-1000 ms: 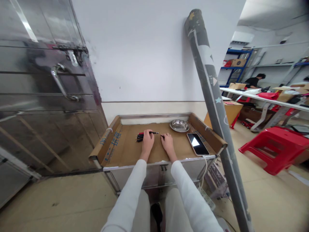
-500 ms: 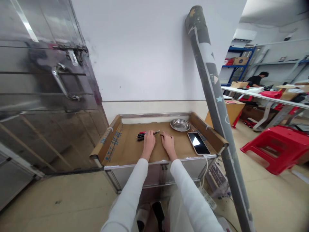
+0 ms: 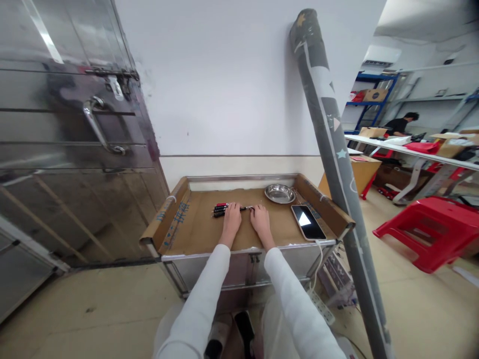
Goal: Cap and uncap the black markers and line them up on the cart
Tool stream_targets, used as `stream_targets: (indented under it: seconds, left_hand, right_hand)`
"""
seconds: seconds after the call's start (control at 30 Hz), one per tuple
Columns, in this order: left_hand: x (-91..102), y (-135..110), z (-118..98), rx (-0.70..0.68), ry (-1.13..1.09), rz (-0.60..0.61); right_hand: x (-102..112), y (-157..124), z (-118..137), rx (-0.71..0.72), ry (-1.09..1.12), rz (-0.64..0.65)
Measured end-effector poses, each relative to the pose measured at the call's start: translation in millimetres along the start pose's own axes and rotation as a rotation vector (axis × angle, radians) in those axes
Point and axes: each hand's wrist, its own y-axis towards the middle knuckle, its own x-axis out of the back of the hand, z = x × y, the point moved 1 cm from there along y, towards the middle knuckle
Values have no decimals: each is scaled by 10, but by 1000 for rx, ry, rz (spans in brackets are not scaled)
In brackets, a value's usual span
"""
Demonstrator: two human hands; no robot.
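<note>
On the cardboard-lined tabletop, a dark pen [image 3: 244, 208] lies level between my two hands. My left hand [image 3: 232, 220] is closed on its left part and hides most of it. The fingers of my right hand [image 3: 260, 221] pinch at the pen's right end; whether a separate cap is in them is too small to make out. Just left of my left hand lies a small row of pens [image 3: 219, 210], dark ones with a red one at the far side, partly covered by that hand.
A round metal dish [image 3: 279, 193] stands at the back right of the cardboard surface [image 3: 198, 234]. In front of it lies a phone [image 3: 308, 223] with a white cable. A long grey patterned roll [image 3: 329, 134] leans across the right corner. A red stool [image 3: 430, 229] stands farther right.
My right hand has come to the pen's right end, where a gap showed before. My left hand has stayed nearly in place on the pen.
</note>
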Motion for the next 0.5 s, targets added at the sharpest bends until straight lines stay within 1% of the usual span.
stream_targets:
  seconds: [0.17, 0.33, 0.5]
  left_hand:
    - [3, -5, -8, -21, -6, 15]
    - [14, -20, -22, -33, -16, 10]
    - [33, -37, -36, -35, -11, 12]
  right_hand:
    - [-70, 14, -24, -65, -12, -80]
    - [-135, 45, -47, -121, 8, -50]
    - [-133, 53, -53, -166, 36, -84]
